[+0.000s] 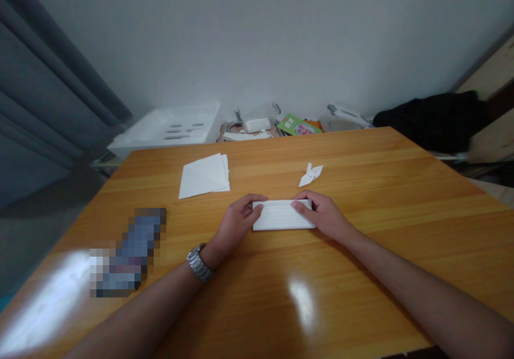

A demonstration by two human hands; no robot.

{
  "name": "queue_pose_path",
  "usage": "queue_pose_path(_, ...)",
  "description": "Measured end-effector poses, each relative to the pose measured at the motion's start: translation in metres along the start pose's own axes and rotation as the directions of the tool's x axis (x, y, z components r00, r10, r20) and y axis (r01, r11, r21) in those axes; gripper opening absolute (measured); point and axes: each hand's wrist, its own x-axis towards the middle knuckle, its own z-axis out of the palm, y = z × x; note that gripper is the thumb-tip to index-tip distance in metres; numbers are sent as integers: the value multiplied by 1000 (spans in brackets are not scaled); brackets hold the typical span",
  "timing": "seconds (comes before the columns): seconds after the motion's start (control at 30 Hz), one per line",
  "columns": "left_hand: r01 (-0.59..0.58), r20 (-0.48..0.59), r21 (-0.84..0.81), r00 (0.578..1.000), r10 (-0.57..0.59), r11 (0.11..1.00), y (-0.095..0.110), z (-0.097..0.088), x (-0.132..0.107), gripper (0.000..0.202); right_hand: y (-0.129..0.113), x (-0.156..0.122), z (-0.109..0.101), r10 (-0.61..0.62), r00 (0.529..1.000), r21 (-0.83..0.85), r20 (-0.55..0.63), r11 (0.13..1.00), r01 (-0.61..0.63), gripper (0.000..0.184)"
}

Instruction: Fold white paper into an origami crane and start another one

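Note:
A white sheet of paper (281, 217), folded into a long rectangle with faint lines on it, is held level between my hands over the table. My left hand (241, 218) pinches its left end, thumb on top and fingers behind. At the right end my right hand (323, 213) grips it the same way, the thumb lying on the upper face. Just beyond the paper stands a small white origami crane (311, 174). Farther left lies a small stack of white paper sheets (204, 176). A metal-band watch (199, 263) circles my left wrist.
The wooden table (249, 300) has a blurred-out, dark oblong object (134, 252) on its left side. Behind the far edge are a white tray (168, 126), a green booklet (299, 125) and a dark cloth (429, 120). A grey curtain (52, 75) hangs at the left.

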Motion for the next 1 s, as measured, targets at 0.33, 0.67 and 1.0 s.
queue_pose_path(0.33,-105,28,106,994,103,989,-2,-2,-1,24,-1,0,1,-4,1000,-7,17,1000,4,27)
queue_pose_path(0.67,-127,62,260,991,115,957,-1,-3,-1,20,-3,-3,4,-18,998,-25,57,999,20,27)
queue_pose_path(1.0,-194,118,230,978,171,954,4,-2,-1,18,-9,-3,0,-65,986,-15,156,998,68,24)
